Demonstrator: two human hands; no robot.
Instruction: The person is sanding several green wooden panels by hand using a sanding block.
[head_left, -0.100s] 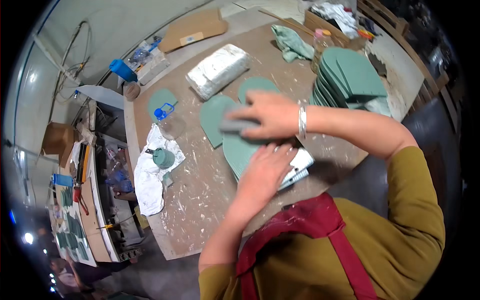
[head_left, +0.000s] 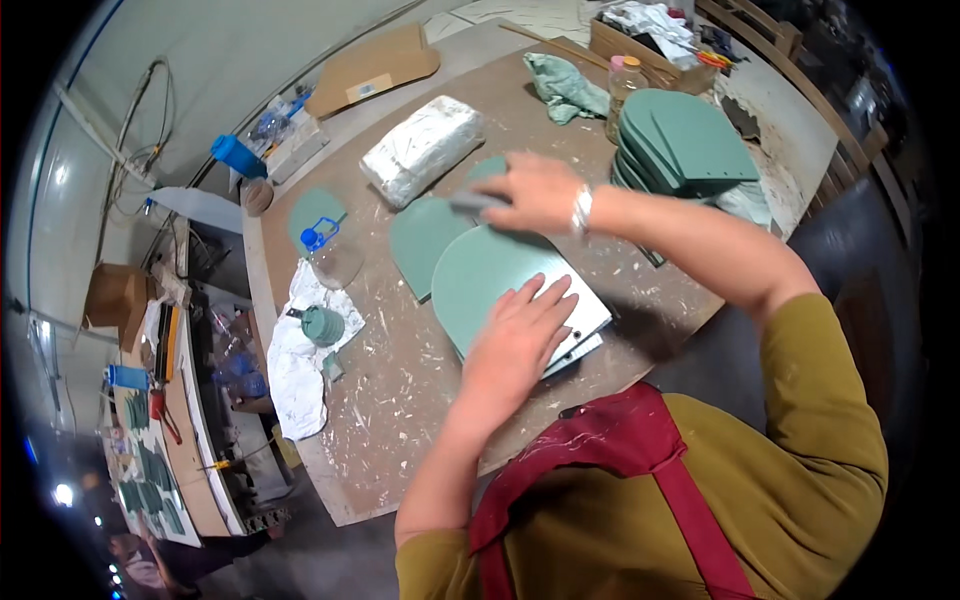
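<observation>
A green arch-shaped panel (head_left: 485, 270) lies flat on a white board (head_left: 585, 325) in the middle of the workbench (head_left: 400, 400). My left hand (head_left: 520, 335) rests flat on the panel's near edge, fingers spread. Past the panel's far rounded end, my right hand (head_left: 535, 190) grips a small grey sanding block (head_left: 475, 203) that touches the panel. A second green panel (head_left: 420, 240) lies just left of the first.
A stack of green panels (head_left: 685, 145) stands at the right. A plastic-wrapped block (head_left: 420, 150), a green rag (head_left: 565, 85), a bottle (head_left: 622, 90), a clear jug with blue cap (head_left: 330, 255), a white cloth (head_left: 300, 350) and a cardboard sheet (head_left: 370, 70) surround the work.
My right hand with the block has shifted slightly left along the panel's far end. My left hand stays pressed on the panel.
</observation>
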